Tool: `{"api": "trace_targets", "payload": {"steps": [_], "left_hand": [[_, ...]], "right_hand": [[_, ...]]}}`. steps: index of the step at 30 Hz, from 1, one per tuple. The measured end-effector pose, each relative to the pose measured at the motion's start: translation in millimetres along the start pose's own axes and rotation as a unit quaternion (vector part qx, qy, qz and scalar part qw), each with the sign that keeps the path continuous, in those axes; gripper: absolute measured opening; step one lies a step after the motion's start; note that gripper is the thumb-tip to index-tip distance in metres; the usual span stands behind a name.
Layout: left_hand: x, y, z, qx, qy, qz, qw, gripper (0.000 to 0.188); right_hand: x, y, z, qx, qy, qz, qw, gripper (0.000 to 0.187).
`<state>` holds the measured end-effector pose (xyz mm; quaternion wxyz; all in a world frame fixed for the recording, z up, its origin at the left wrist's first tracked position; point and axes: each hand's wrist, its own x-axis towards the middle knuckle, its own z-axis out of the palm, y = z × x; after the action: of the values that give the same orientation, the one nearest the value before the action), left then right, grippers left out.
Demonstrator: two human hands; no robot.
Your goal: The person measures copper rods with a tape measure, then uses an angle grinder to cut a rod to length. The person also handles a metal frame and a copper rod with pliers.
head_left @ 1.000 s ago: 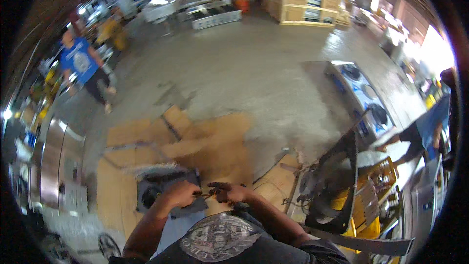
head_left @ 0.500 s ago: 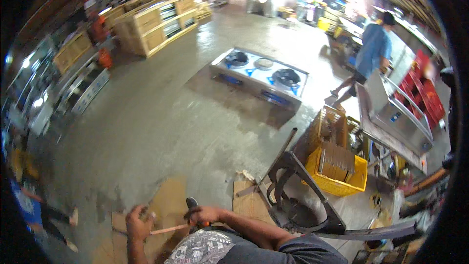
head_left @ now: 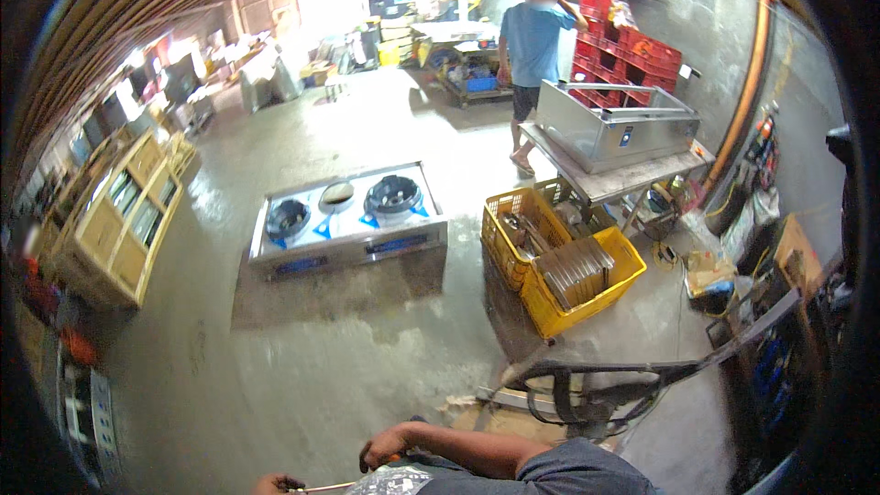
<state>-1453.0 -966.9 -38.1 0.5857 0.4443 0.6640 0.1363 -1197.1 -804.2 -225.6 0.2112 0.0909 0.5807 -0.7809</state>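
Observation:
At the lower edge, my left hand [head_left: 278, 484] is partly cut off by the frame, its fingers curled at one end of a thin pale rod [head_left: 323, 489]. The rod runs from there toward my lap, where its other end is lost against my shirt. My right hand [head_left: 383, 449] is closed close to my body, with a bit of an orange thing [head_left: 400, 457] showing under its fingers. Its kind is too small to make out. Just right of my knee stands a dark metal frame [head_left: 587, 368] with curved bars.
A steel stove [head_left: 348, 252] with black burners sits on the floor ahead. Yellow crates [head_left: 587, 307] holding metal plates stand to the right, beside a table [head_left: 610, 185] bearing a steel cabinet [head_left: 623, 133]. A person [head_left: 533, 46] in blue stands behind. Wooden crates [head_left: 119, 220] are left.
My view has swung right and up, so my hands sit lower in the picture. The person in blue now stands upright with one hand raised to the head. My right hand stays closed.

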Motion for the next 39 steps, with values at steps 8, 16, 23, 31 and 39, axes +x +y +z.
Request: {"api": "trace_targets", "payload": {"steps": [8, 16, 23, 31, 39], "left_hand": [[281, 72, -99, -0.25, 0.295, 0.111, 0.915, 0.016], [450, 333, -90, -0.49, 0.127, 0.238, 0.829, 0.024], [599, 493, -99, -0.484, -0.192, 0.313, 0.794, 0.026], [668, 674, -53, -0.403, -0.379, 0.326, 0.767, 0.011], [719, 753, -8, -0.301, -0.503, 0.243, 0.773, 0.023]], "right_hand": [[-43, -25, -220, 0.063, 0.127, -0.255, 0.957, 0.051], [-189, -125, -348, 0.19, 0.328, -0.178, 0.908, 0.054], [-268, -168, -447, 0.158, 0.589, -0.319, 0.726, 0.059], [-381, -293, -486, 0.071, 0.693, -0.461, 0.55, 0.066], [-450, -309, -524, 0.017, 0.809, -0.396, 0.433, 0.063]]}}
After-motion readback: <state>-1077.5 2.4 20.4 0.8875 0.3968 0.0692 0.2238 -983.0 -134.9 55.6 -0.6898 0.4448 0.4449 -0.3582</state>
